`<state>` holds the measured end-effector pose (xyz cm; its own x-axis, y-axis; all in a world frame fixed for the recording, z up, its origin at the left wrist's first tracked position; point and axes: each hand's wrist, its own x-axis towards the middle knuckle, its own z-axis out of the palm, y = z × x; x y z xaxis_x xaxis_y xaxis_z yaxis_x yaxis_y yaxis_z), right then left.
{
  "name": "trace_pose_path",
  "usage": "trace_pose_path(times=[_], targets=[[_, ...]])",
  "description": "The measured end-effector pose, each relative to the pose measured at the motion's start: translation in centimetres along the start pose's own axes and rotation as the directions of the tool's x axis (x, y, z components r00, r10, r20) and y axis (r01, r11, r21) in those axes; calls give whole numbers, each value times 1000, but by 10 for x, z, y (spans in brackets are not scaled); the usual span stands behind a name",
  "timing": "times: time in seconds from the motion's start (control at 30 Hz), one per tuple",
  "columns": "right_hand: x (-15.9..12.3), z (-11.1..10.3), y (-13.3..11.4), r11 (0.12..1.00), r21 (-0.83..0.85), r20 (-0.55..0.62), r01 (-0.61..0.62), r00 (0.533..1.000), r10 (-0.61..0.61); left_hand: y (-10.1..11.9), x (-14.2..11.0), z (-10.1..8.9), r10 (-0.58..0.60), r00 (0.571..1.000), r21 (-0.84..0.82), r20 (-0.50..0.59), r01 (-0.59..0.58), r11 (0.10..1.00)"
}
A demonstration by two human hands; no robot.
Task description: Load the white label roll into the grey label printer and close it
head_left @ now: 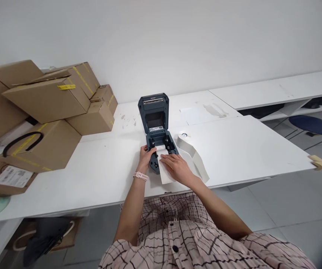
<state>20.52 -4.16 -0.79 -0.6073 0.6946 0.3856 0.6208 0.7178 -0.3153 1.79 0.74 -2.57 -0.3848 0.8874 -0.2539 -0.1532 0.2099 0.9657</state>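
A dark blue-grey label printer (153, 116) stands on the white table with its lid raised. Inside its bay sits a small white label roll (161, 148), from which a paper strip (165, 175) runs out over the front towards me. My left hand (144, 156) grips the printer's left side, its thumb reaching in at the end of the roll. Laid over the strip, my right hand (177, 166) has its fingers stretched out at the front right of the bay, hiding part of the paper. Right of the printer, a long curled strip (196, 158) lies loose.
Several cardboard boxes (49, 99) are piled on the left, one with a black handle (23, 140). A paper sheet (191, 116) and a small ring-shaped item (184, 135) lie behind the strip. The table's right corner has a tan guard (319, 162); a blue stool (313, 124) stands beyond.
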Motion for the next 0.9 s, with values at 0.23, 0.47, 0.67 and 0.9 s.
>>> trace_pose_path(times=[0.23, 0.47, 0.67, 0.9], targets=[[-4, 1, 0, 1000, 28, -24, 15, 1000, -14, 0, 1, -1, -11, 1000, -38, 5, 11, 999], [1, -39, 14, 969, 239, 94, 59, 992, -83, -7, -53, -2, 81, 992, 19, 97, -83, 996], [131, -96, 71, 869, 489, -356, -77, 892, 279, -25, -101, -8, 67, 986, 24, 149, -71, 997], [183, -89, 79, 634, 767, -179, -98, 916, 358, -31, -105, -20, 111, 974, -54, 199, -103, 993]])
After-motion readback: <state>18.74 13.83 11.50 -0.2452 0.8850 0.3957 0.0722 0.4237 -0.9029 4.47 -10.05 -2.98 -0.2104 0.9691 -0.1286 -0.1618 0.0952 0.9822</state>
